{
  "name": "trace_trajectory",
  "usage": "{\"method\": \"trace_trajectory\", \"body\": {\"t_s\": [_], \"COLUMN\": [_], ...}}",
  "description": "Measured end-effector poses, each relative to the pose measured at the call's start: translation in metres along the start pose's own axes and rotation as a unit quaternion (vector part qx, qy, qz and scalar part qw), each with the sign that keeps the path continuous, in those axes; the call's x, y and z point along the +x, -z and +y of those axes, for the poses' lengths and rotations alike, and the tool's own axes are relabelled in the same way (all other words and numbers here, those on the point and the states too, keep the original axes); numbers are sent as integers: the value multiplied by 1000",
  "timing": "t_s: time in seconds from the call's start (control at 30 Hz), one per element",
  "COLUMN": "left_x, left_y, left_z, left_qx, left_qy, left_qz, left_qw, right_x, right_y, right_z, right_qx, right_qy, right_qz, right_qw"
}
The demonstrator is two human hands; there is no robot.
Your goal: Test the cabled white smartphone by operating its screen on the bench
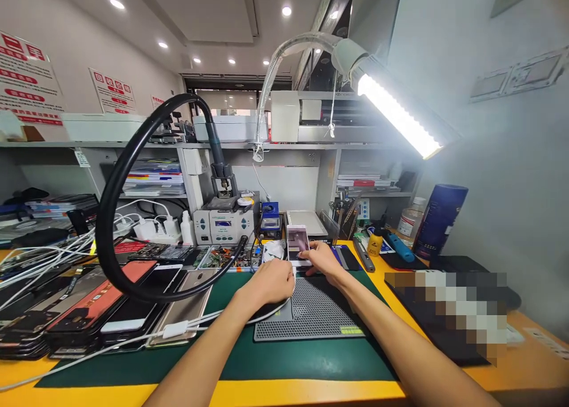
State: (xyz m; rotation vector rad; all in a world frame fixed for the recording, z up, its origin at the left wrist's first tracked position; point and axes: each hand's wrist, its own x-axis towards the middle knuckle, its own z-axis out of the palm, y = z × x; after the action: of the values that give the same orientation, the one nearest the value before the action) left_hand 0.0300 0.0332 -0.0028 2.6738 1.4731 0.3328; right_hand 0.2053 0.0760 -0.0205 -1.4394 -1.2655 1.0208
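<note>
A white-framed smartphone [298, 237] stands propped nearly upright at the back of the mat, its screen lit. My right hand [324, 260] grips it at the lower right, the thumb over the front of the screen. Close to the phone's bottom edge, my left hand [272, 281] is closed with its back to me. A white cable [267, 319] runs under my left wrist and up to those fingers; its end is hidden. Both hands hover over a grey perforated pad [320, 312] on the green mat [306, 359].
Stacked phones and phone parts [93, 300] cover the left side. A thick black hose [106, 217] loops over them from the soldering station [224, 224]. A lit lamp [400, 111] hangs overhead. A bottle [408, 223] and blue cylinder [440, 220] stand right.
</note>
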Motion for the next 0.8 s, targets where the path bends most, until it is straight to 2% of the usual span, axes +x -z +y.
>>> {"method": "trace_trajectory", "body": {"t_s": [0.8], "left_x": [5], "left_y": [-6], "left_z": [-10], "left_qx": [-46], "left_qy": [-28], "left_qz": [9], "left_qw": [999], "right_x": [9], "right_y": [2], "right_z": [8], "right_qx": [29], "right_qy": [-3], "right_qz": [-21], "right_qw": [999]}}
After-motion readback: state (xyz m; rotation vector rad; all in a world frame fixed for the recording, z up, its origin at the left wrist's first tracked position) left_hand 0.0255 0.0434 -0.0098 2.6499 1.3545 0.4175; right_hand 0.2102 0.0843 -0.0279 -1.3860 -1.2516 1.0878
